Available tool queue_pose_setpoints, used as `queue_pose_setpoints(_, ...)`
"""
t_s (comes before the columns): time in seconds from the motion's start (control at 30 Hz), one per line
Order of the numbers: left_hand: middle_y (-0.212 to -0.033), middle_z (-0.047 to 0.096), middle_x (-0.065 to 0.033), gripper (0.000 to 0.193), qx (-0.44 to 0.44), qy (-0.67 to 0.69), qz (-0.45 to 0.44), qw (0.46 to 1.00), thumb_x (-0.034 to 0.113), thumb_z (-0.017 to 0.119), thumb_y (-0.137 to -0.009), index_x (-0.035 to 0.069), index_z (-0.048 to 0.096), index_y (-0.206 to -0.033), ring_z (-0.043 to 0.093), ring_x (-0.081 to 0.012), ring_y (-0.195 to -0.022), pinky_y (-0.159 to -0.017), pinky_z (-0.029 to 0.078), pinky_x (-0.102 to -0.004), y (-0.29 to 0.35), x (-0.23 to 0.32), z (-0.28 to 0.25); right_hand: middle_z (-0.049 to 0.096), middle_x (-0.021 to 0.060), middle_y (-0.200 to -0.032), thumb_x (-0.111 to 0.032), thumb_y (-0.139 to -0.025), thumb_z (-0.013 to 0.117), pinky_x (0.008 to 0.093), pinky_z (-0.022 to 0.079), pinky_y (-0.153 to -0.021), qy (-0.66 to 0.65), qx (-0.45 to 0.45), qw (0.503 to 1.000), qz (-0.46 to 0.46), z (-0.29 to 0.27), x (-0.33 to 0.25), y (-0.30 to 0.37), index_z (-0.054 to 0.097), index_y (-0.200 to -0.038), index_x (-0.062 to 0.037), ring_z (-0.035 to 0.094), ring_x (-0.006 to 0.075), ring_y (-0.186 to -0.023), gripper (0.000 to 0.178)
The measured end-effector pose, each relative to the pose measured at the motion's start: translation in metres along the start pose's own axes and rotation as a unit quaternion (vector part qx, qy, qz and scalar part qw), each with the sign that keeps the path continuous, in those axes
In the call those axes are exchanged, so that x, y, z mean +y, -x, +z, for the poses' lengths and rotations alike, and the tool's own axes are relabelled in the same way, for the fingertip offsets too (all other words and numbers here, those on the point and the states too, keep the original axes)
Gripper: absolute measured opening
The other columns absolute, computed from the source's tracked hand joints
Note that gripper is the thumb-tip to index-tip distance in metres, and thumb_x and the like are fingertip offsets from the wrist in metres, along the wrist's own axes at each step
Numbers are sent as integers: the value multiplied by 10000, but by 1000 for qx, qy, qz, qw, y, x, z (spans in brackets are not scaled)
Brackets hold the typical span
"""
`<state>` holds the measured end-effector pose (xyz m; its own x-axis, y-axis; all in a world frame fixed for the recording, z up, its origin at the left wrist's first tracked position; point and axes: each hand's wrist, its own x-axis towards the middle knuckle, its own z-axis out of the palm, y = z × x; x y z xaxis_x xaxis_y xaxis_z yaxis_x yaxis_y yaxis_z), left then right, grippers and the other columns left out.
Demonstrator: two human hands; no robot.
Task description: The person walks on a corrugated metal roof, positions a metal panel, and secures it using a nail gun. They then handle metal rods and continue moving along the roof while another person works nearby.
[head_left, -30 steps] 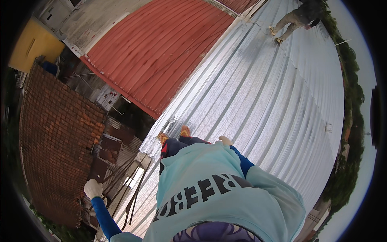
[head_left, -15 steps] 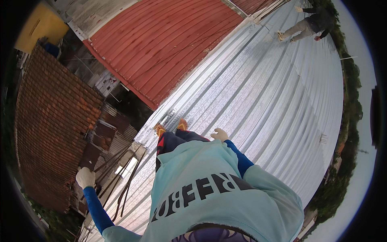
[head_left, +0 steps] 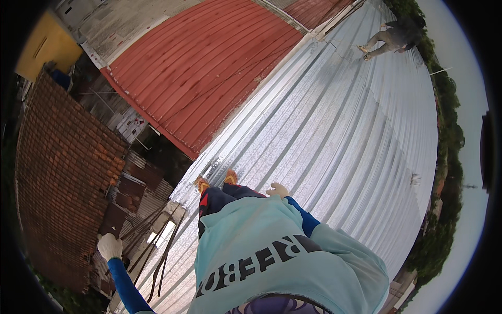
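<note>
My left hand (head_left: 110, 246), in a pale knit glove, is held out at the far left, past the roof's edge. Its fingers look curled closed, and whatever may be in them is too small to make out. My right hand (head_left: 277, 190), gloved alike, hangs beside my right thigh above the silvery metal roof (head_left: 314, 136). Its fingers are loosely bent and apart, with nothing in them. My feet, in tan-orange footwear (head_left: 230, 177), stand on the roof sheets near the left edge.
Dark bars and strips (head_left: 164, 256) stick up along the roof's left edge. Beyond a gap lie a tiled roof (head_left: 68, 178) and a red metal roof (head_left: 204, 68). Another person (head_left: 392, 39) is bent over at the far right, with trees (head_left: 449, 136) behind.
The view has shifted slightly, so the roofs and my feet sit lower and to the left. The other person has bent over further, bringing their arms in. My hands keep much the same pose.
</note>
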<state>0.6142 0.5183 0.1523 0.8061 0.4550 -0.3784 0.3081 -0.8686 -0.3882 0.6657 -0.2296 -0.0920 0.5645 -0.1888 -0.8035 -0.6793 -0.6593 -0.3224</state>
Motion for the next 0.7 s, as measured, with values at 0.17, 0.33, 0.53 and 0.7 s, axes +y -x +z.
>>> queue_pose_setpoints(0.17, -877, 774, -209, 279, -14, -5, -5, 1000, 268, 836, -758, 9, 795, -854, 762, -384, -873, -806, 605, -491, 2, -1, -1, 599, 226, -1534, -413, -851, 756, 437, 430, -1217, 4, -6, 1000, 1, -3, 0, 2, 618, -1478, -13, 549, 380, -1448, 756)
queue_pose_setpoints(0.33, -880, 760, -219, 236, -4, 8, -3, 1000, 242, 814, -784, 17, 767, -833, 751, -402, -867, -816, 600, -496, 5, -4, 5, 600, 230, -1532, -425, -850, 750, 439, 434, -1211, 35, 18, 999, -36, -6, -6, -5, 612, -1479, -2, 551, 384, -1444, 771)
queue_pose_setpoints(0.53, -877, 755, -234, 225, 17, -11, 5, 1000, 214, 816, -778, 1, 762, -828, 752, -411, -853, -800, 604, -491, -6, 0, -1, 640, 232, -1478, -430, -847, 742, 447, 459, -1178, 0, 27, 999, -40, -5, -2, -3, 639, -1448, -21, 574, 398, -1411, 735)
queue_pose_setpoints(0.7, -902, 777, -196, 229, -43, -32, -30, 998, 231, 826, -791, 30, 779, -890, 770, -368, -899, -830, 615, -476, -29, 13, 19, 657, 255, -1433, -441, -803, 787, 452, 499, -1134, 18, 63, 997, -48, 5, 23, -33, 653, -1417, -23, 624, 409, -1344, 755)
